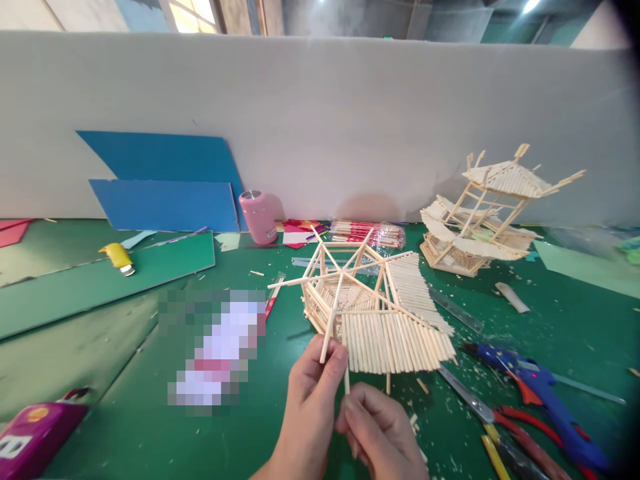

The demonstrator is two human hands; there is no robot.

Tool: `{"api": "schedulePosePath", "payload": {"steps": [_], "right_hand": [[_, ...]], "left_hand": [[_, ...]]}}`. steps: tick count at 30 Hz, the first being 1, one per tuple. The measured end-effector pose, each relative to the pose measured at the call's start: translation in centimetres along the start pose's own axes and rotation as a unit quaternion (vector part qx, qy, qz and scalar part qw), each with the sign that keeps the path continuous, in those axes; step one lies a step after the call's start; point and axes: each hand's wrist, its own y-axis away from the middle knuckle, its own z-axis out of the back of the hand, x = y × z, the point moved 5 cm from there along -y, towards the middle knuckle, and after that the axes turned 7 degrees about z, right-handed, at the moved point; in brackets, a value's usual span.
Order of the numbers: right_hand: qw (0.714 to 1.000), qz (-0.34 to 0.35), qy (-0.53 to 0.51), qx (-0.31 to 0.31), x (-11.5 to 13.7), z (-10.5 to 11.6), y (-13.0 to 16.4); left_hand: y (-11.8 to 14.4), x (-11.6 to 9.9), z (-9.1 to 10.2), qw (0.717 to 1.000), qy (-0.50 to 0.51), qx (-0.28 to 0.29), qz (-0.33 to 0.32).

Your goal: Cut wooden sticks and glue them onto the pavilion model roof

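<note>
A hexagonal pavilion model point(341, 272) made of thin wooden sticks stands before me. Rows of closely laid sticks form roof panels point(400, 341) on its front and right sides, while bare rafters show at the left and back. My left hand point(315, 393) pinches the model at the front left end of the front panel, by a rafter that sticks out. Just below and to the right, my right hand point(380, 430) closes its fingertips round a thin wooden stick point(347, 380), which runs up along the panel's left edge. The stick's lower end is partly hidden by my fingers.
At right lie a blue glue gun point(540, 383) and red-handled scissors point(483, 407). A second stick pavilion point(480, 213) stands behind them. A pink cup point(259, 218), packed sticks point(367, 233), a yellow cutter point(119, 259) and a purple tape measure point(43, 430) are also on the green table.
</note>
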Motion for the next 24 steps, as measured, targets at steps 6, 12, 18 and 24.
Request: {"api": "schedulePosePath", "payload": {"steps": [6,12,18,24], "right_hand": [[1.000,0.009,-0.010,-0.001,-0.16,0.05,0.05],[1.000,0.003,-0.015,-0.005,-0.30,0.23,0.08],[1.000,-0.006,-0.013,-0.010,-0.33,0.24,0.09],[1.000,0.002,-0.016,-0.012,-0.47,0.23,0.05]], "left_hand": [[0.03,0.42,-0.13,1.000,0.015,0.008,0.011],[0.15,0.75,-0.27,0.998,0.041,0.024,0.032],[0.36,0.78,-0.32,0.998,0.044,0.032,0.041],[0.39,0.19,-0.14,1.000,0.018,0.010,0.007]]}}
